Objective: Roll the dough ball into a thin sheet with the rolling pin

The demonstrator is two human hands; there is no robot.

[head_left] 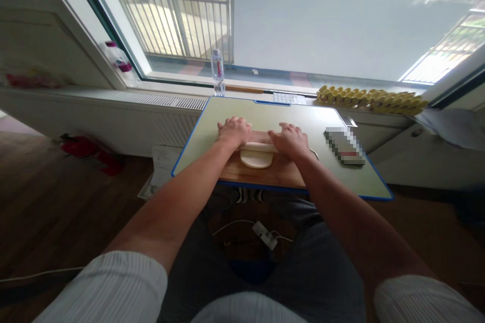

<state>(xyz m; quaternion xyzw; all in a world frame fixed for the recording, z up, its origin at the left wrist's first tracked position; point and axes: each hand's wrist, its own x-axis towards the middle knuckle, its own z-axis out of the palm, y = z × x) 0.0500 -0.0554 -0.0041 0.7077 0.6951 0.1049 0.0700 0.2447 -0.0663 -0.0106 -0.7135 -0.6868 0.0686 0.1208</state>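
Note:
A pale rolling pin point(258, 147) lies crosswise over a flattened piece of white dough point(256, 160). Under both is a brown wooden cutting board point(282, 174). My left hand point(235, 132) rests on the pin's left end, palm down, with its fingers reaching over the far side. At the opposite end, my right hand point(291, 139) is laid over the pin in the same way. The dough's near half shows as a smooth rounded edge. Pin and hands hide its far part.
The board sits on a small light-green table point(200, 133) with blue edging. To the right lies a blurred-out rectangular object point(344, 146). Along the windowsill stand a clear bottle point(217, 73) and a row of yellow items point(371, 100). A power strip point(265, 235) lies on the floor below.

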